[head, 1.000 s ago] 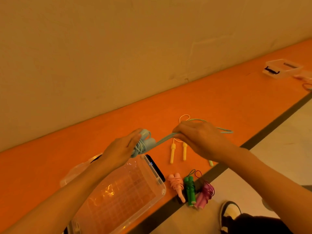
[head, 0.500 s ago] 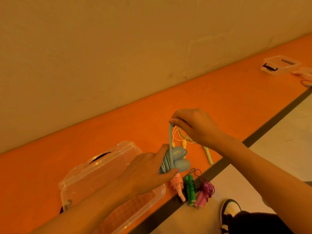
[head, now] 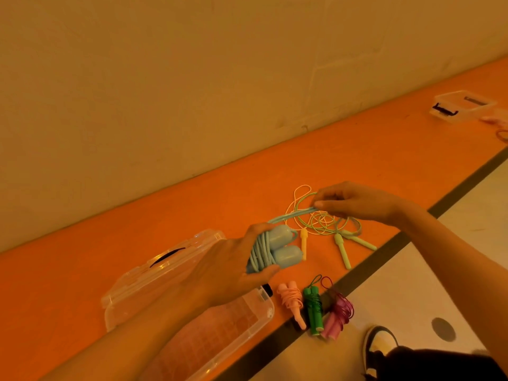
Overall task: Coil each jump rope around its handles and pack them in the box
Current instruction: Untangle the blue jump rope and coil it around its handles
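Light-blue jump rope: cord mostly wound round its two paired handles, gripped in the left hand above the open clear box. Right hand pinches the unwound doubled length, taut.

A plain cream wall, washed in warm yellowish light, fills the upper half of the view, with a thin crack running across and down it toward the right (the rest is smooth, save a few faint scuffs low down). Along its foot runs a broad orange surface, slanting from lower left to upper right; whether it is raised or level with the ground cannot be told. Its near edge is bordered by a dark strip, and past that lies a pale floor bearing one dark round spot.
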The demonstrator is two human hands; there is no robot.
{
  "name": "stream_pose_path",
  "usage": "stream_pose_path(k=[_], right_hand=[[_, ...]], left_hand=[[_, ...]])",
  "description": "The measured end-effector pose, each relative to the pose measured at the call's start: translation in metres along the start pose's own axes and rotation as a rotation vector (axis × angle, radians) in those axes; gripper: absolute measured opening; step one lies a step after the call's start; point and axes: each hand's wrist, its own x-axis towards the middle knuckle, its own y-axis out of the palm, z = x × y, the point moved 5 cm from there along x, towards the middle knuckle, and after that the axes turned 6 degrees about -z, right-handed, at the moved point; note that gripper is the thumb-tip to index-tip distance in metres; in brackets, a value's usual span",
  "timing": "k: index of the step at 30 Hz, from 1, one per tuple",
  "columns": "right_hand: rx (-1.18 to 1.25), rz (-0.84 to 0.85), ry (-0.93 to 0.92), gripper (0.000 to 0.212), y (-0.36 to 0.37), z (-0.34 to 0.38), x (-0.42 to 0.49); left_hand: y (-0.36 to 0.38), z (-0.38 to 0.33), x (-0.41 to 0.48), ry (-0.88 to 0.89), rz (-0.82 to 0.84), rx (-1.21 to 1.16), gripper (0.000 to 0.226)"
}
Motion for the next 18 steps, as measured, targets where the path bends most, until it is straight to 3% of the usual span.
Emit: stream_pose_path(k=[3,6,10,18], right_hand=[[0.023,-0.008,0.07,0.033,-0.014,-0.008,-0.008],[-0.114,-0.116,0.05,0.022,-0.021,-0.009,-0.005],[-0.046,-0.34,-0.031,0.013,-0.021,-0.002,0.004],[0.017,-0.377,-0.095,0.01,0.018,0.022,0.026]], left_hand=[[-0.007,0.006,0.002,-0.031,-0.043,-0.017,0.062],[-0.001,0.0,0.001,0.023,0.061,0.04,0.065],[0.008,-0.026,-0.005,0.235,0.223,0.186,0.07],[0.024,-0.068,-0.012,0.501,0.322,0.269,0.079]])
